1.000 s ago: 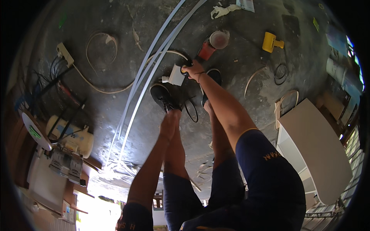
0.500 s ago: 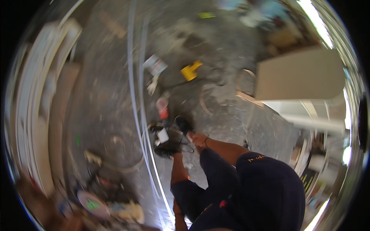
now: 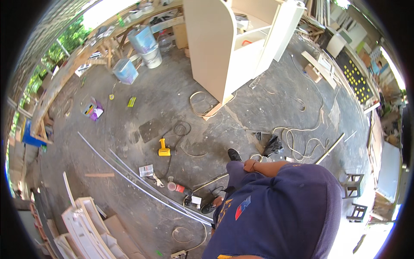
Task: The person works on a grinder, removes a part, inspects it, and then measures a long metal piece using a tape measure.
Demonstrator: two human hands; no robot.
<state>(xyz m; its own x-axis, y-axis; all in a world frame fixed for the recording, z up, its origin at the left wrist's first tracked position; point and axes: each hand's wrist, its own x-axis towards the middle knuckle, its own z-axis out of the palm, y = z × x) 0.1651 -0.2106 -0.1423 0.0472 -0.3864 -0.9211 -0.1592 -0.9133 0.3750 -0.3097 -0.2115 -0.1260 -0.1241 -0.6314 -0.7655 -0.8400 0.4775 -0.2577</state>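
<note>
My right hand (image 3: 249, 165), with a dark band on its wrist, hangs beside my dark trouser leg. Its fingers are curled in, and no object shows in it. Hidden by my shirt (image 3: 280, 207), my left hand cannot be made out. My dark shoes (image 3: 234, 154) stand on the concrete floor. Closest to my left foot lie a red power tool (image 3: 178, 187) with a round pale end and a small white block (image 3: 196, 200). Farther off rests a yellow gun-shaped power tool (image 3: 164, 149) with a dark cord.
Long pale strips (image 3: 142, 183) lie across the floor at left. A tall cream cabinet (image 3: 211, 47) stands ahead, with buckets (image 3: 152, 57) beside a workbench (image 3: 101, 39). Loose cable (image 3: 297, 153) and a black plastic bag (image 3: 272, 146) are on the right. White shelving parts (image 3: 86, 224) lie at lower left.
My view has swung to the right and lifted, so the cabinet now stands ahead and the workbench shows. The floor tools have shifted left and down in view. My right hand stays by my leg.
</note>
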